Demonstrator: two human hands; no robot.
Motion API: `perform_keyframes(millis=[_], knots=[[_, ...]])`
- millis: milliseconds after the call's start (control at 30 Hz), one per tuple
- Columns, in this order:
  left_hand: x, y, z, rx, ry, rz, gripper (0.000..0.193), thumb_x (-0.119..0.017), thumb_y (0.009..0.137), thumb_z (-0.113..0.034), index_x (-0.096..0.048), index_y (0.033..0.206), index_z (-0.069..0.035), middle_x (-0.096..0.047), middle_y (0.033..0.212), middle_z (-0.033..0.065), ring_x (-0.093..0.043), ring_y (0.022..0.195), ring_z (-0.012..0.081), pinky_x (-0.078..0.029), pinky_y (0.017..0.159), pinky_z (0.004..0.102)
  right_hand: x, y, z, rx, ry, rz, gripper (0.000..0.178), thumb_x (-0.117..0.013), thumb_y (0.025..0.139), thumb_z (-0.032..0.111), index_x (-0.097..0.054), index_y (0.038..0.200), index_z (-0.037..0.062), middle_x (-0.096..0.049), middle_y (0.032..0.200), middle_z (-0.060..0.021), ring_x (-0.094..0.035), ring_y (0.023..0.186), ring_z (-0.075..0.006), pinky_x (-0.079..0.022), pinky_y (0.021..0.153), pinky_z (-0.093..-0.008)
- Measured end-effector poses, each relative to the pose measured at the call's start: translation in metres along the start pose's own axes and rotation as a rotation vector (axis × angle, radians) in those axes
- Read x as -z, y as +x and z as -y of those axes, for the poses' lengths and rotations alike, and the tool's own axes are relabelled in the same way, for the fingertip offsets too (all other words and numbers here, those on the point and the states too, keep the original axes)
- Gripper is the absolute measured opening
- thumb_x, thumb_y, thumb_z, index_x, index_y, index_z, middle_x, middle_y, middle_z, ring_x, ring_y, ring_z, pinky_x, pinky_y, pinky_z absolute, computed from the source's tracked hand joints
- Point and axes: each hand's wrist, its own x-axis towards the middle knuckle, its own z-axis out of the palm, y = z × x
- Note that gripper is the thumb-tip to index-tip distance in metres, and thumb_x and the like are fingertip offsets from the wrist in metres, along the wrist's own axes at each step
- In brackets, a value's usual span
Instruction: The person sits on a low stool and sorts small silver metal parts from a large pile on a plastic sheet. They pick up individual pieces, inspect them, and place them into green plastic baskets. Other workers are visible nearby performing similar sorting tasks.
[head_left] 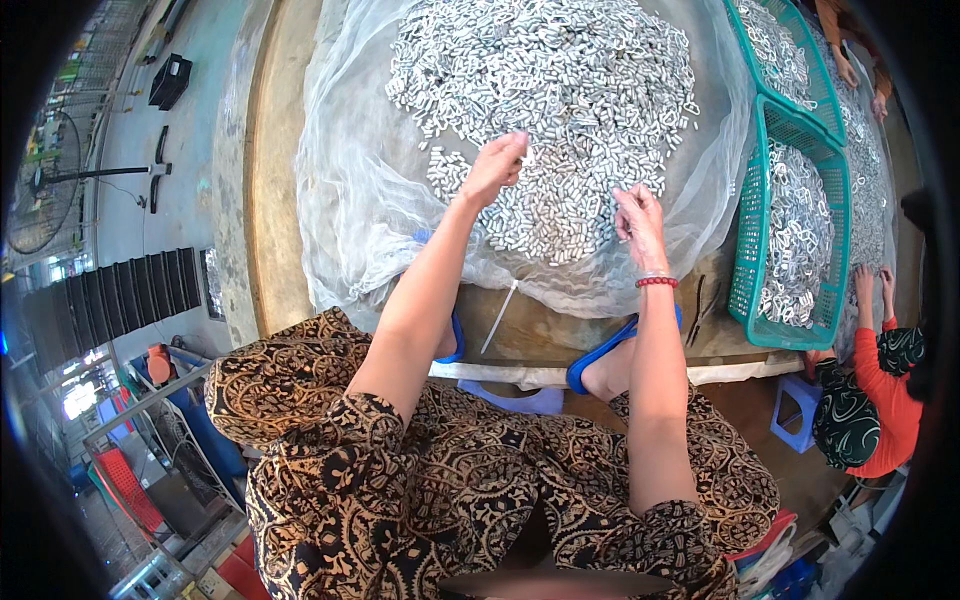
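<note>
Item: one heap of small silver-grey, metallic-looking pieces (545, 65), banked on a translucent white mesh sheet (345, 205) at the far side.

Item: one thinner spread of short silver-grey cylindrical pieces (550, 220), directly before me on the same sheet, meeting the heap.

Item: my left hand (492, 172), above the join of heap and spread; fingers curled, thumb close to the forefinger. Whether they were clamped on a piece, I could not tell.

Item: my right hand (640, 222), at the spread's right edge, fingers bent toward the pieces; grip likewise impossible to tell. On its wrist, a red beaded bracelet (656, 281).

Item: one green perforated plastic basket (745, 270), right of the sheet, holding silvery loop-shaped pieces (795, 235); a second of its kind beyond.

Step in hand, by my judgement: picking over loose pieces by finger, both hands working apart. Next move, as I judged it: a light fingertip pinch on single pieces, neighbours left undisturbed.
</note>
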Motion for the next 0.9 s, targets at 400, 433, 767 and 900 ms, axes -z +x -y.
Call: perform_keyframes(millis=[400, 433, 767, 900], knots=[[-0.046, 0.002, -0.017, 0.078, -0.236, 0.199, 0.016, -0.059, 0.084, -0.022, -0.055, 0.091, -0.009, -0.060, 0.087, 0.0098, -0.062, 0.067, 0.0212, -0.042, 0.042, 0.0242, -0.019, 0.018, -0.037, 0.343, -0.786, -0.227, 0.021, -0.059, 0.085, 0.020, -0.056, 0.101, 0.0071, -0.060, 0.063, -0.0085, -0.061, 0.062, -0.0262, -0.047, 0.056, -0.0366], [-0.049, 0.003, -0.017, 0.073, -0.241, 0.215, 0.016, -0.059, 0.084, -0.022, -0.055, 0.091, -0.008, -0.060, 0.086, 0.0096, -0.061, 0.065, 0.0202, -0.041, 0.041, 0.0237, -0.018, 0.017, -0.034, 0.278, -0.639, -0.216, 0.020, -0.060, 0.084, 0.020, -0.057, 0.098, 0.0060, -0.057, 0.058, -0.0053, -0.060, 0.059, -0.0219, -0.046, 0.054, -0.0332], [-0.058, 0.024, 0.029, -0.148, 1.586, -0.134, 0.043, -0.069, 0.072, -0.044, -0.068, 0.084, -0.003, -0.067, 0.078, 0.0167, -0.066, 0.073, 0.0332, -0.053, 0.067, 0.0437, 0.006, -0.004, -0.014, -0.022, 0.199, 0.106, 0.013, -0.059, 0.083, 0.019, -0.053, 0.088, 0.0091, -0.060, 0.075, -0.0052, -0.058, 0.068, -0.0175, -0.041, 0.046, -0.0273], [-0.068, 0.026, 0.051, -0.205, 1.792, -0.038, 0.028, -0.065, 0.074, -0.031, -0.068, 0.083, -0.005, -0.068, 0.081, 0.0162, -0.067, 0.075, 0.0322, -0.054, 0.066, 0.0419, -0.017, 0.018, -0.037, 0.413, -0.838, -0.280, 0.023, -0.063, 0.079, 0.020, -0.056, 0.092, 0.0027, -0.064, 0.073, -0.0154, -0.064, 0.072, -0.0314, -0.049, 0.057, -0.0419]])
